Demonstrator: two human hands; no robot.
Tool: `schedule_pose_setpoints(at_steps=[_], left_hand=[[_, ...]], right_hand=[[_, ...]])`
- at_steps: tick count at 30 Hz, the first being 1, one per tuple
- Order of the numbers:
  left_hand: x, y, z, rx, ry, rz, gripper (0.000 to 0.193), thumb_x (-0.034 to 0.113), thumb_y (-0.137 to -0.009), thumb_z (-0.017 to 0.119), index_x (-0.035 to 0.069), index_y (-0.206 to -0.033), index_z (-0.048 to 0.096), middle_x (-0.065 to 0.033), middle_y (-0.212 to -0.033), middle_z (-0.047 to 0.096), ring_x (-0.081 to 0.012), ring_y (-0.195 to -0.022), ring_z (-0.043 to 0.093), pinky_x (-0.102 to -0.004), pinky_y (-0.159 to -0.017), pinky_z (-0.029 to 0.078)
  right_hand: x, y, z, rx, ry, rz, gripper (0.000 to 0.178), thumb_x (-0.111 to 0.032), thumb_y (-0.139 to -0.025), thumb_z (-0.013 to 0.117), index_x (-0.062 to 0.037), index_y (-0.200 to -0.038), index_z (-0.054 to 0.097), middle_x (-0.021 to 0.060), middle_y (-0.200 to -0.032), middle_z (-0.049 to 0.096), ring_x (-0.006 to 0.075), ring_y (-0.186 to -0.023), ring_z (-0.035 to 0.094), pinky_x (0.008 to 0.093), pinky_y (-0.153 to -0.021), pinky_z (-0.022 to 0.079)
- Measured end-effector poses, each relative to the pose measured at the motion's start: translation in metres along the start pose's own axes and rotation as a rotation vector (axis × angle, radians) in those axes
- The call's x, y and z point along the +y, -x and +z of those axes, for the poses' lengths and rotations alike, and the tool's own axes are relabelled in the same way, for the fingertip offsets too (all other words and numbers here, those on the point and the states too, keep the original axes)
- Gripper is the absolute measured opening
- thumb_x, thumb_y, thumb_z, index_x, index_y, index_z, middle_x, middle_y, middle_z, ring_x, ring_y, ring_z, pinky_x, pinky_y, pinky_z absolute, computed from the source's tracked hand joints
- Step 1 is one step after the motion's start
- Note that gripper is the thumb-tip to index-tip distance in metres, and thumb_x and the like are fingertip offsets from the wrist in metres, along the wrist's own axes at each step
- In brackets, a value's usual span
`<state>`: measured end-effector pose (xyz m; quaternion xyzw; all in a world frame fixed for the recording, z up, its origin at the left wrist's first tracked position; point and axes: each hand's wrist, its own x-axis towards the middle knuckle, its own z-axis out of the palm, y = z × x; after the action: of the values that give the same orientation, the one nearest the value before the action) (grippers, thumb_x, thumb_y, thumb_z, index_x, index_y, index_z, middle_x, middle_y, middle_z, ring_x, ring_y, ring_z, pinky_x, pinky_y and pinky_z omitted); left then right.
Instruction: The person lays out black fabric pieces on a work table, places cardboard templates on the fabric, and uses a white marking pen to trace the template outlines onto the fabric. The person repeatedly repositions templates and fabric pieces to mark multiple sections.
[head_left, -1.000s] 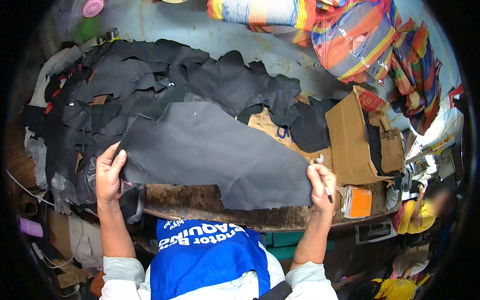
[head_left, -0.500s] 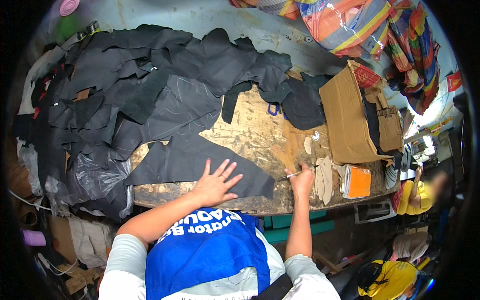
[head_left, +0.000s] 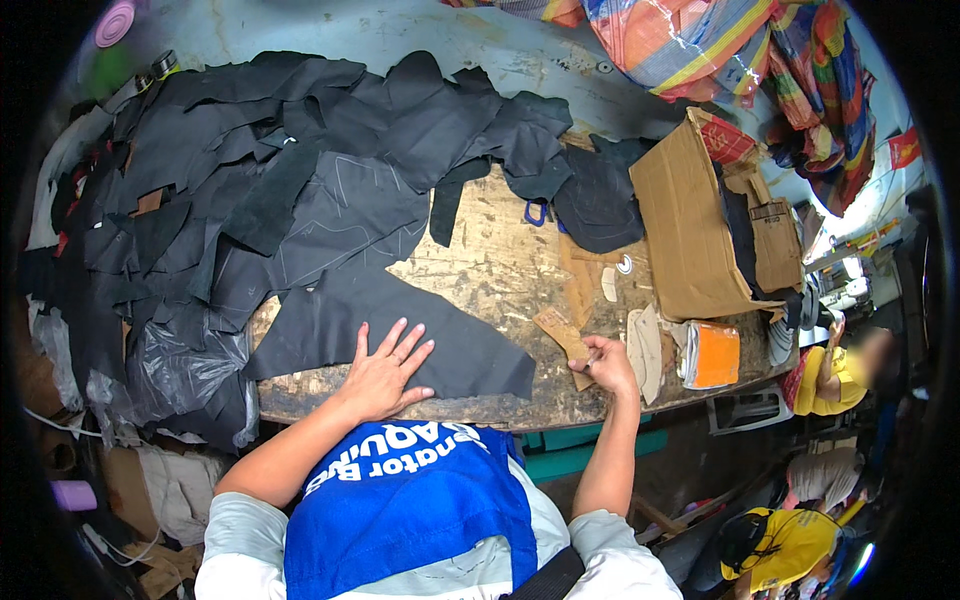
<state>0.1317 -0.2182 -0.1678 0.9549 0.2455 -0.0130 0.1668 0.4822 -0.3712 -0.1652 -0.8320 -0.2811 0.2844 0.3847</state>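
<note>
My left hand (head_left: 385, 380) lies flat with fingers spread on a black leather piece (head_left: 450, 340), which stretches along the table's near edge. My right hand (head_left: 612, 368) is closed at the lower part of a narrow tan cardboard pattern piece (head_left: 557, 325), gripping it to the right of the leather's tip. A small part of a pen (head_left: 594, 356) seems to show at its fingers; most of it is hidden. Beside this hand lie pale card pattern pieces (head_left: 646, 350).
Black leather pieces (head_left: 350, 210), some chalk-marked, heap the wooden table (head_left: 480, 260). Blue-handled scissors (head_left: 536, 212) lie farther back. At right are an open cardboard box (head_left: 690, 220) and an orange-covered pad (head_left: 712, 355). People in yellow (head_left: 785, 545) are beyond.
My right hand has moved in to the cardboard pattern piece and taken hold of it; the pen stood out plainly before. My left hand stays flat on the leather.
</note>
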Motion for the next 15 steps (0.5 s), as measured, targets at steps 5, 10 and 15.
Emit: schedule_pose_setpoints(at_steps=[5,10,15], left_hand=[[-0.004,-0.019,-0.003,0.055,-0.044,-0.015,0.067,0.051,-0.087,0.046,0.013,-0.14,0.033,-0.0096,-0.15,0.022,-0.0278,-0.14,0.013,-0.0648,-0.104,0.005],[0.003,0.007,0.001,-0.052,-0.053,0.044,0.068,0.047,-0.089,0.045,0.005,-0.14,0.031,-0.0102,-0.149,0.022,-0.0239,-0.139,0.016,-0.0598,-0.107,0.01],[-0.004,0.037,-0.016,0.031,0.126,0.19,0.046,0.039,-0.085,0.057,0.004,-0.114,0.06,-0.0107,-0.128,0.053,-0.0252,-0.126,0.044,-0.0443,-0.103,0.034]], right_hand=[[-0.029,-0.036,0.024,0.557,0.333,-0.405,0.046,-0.029,-0.064,0.081,0.0002,-0.096,0.066,0.0199,-0.08,0.065,0.0326,-0.073,0.064,0.0388,-0.07,0.05],[-0.04,-0.061,0.043,0.517,0.733,-0.52,0.032,-0.026,-0.067,0.076,-0.0016,-0.085,0.066,0.0215,-0.073,0.063,0.0396,-0.07,0.06,0.0428,-0.068,0.051],[-0.059,-0.044,0.032,0.43,0.723,-0.611,0.013,-0.013,-0.082,0.059,-0.0006,-0.082,0.062,0.0219,-0.07,0.061,0.0402,-0.064,0.06,0.0463,-0.06,0.047]])
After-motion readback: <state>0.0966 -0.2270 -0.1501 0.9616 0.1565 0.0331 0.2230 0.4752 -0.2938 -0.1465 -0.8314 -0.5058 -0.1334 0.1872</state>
